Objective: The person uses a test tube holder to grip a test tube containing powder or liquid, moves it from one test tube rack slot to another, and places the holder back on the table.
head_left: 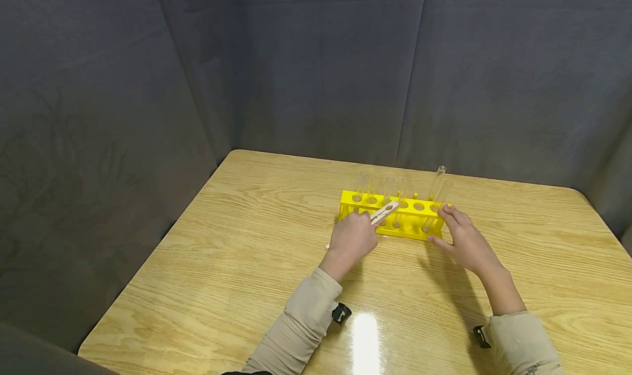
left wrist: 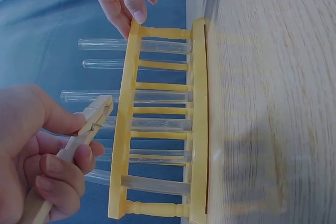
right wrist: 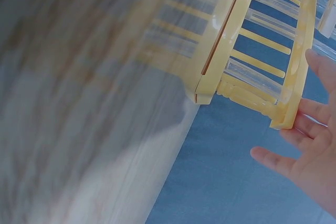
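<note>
My left hand [head_left: 353,235] grips a wooden test tube clamp [left wrist: 79,140] that looks like a long clothespin. The clamp's tip lies against or just beside one glass test tube [left wrist: 73,96] above the rack; whether it pinches the glass, I cannot tell. Several clear tubes stand in the yellow test tube rack [head_left: 410,229]. One tube [head_left: 437,182] rises behind the top bar near the right end, with its rounded end up. With fingers mostly straight, my right hand [head_left: 469,243] touches the rack's right end; the little finger [right wrist: 273,161] stays off it in the right wrist view.
The rack stands on a wood-grain table [head_left: 222,265], towards its far edge. Dark cloth curtains [head_left: 321,79] hang behind and to the left. Black straps [head_left: 340,313] sit at both wrists, and a bright reflection lies on the near tabletop.
</note>
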Demonstrator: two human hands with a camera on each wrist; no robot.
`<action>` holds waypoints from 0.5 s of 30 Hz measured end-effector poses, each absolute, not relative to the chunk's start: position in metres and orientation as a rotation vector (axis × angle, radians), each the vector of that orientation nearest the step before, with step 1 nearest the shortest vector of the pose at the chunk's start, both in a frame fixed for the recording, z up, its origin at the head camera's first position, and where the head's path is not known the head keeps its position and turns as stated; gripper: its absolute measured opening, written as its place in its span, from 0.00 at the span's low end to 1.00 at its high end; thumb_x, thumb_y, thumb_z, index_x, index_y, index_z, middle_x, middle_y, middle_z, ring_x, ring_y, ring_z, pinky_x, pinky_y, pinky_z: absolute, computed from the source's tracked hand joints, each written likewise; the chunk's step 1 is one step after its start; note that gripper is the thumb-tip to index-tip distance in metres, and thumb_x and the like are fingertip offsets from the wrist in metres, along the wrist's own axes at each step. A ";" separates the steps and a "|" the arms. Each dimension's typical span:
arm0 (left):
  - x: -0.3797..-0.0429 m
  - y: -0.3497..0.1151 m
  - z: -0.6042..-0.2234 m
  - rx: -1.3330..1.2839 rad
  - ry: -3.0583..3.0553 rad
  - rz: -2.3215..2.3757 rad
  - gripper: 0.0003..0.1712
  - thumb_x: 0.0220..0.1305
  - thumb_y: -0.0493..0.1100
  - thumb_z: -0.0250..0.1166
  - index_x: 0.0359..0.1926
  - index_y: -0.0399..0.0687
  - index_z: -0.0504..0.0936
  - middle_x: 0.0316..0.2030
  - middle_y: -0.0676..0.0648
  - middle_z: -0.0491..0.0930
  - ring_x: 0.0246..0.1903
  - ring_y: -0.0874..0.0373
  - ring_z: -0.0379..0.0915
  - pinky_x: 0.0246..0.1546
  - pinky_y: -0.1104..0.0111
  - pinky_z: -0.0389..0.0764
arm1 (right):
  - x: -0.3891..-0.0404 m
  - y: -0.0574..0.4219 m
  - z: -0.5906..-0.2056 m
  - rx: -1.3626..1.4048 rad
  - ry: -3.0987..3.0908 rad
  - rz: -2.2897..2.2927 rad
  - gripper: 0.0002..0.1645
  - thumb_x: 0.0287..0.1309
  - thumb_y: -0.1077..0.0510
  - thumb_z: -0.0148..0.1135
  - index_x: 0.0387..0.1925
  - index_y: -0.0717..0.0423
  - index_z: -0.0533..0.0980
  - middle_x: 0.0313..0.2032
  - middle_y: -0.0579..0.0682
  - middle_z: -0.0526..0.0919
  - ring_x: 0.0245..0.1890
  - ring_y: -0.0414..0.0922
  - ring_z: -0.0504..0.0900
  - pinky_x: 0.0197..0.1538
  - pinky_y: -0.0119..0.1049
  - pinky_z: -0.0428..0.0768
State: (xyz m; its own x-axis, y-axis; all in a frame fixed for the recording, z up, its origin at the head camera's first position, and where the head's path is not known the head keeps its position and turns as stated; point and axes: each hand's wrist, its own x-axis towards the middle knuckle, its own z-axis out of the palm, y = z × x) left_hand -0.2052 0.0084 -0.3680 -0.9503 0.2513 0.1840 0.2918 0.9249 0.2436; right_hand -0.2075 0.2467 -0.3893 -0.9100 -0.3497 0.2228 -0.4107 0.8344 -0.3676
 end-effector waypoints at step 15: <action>-0.202 0.002 -0.370 -0.470 -2.865 -0.472 0.11 0.59 0.42 0.54 0.28 0.38 0.73 0.15 0.50 0.66 0.09 0.62 0.61 0.06 0.74 0.60 | -0.208 0.246 -0.390 0.609 -2.855 0.619 0.41 0.52 0.53 0.62 0.59 0.74 0.58 0.59 0.71 0.56 0.60 0.65 0.52 0.53 0.60 0.57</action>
State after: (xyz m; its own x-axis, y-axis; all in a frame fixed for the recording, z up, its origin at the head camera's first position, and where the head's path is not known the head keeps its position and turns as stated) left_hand -0.2024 0.0019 -0.3702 -0.9296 0.2760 0.2443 0.3397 0.8986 0.2777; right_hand -0.2078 0.2461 -0.3896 -0.9048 -0.3556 0.2343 -0.4207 0.8317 -0.3624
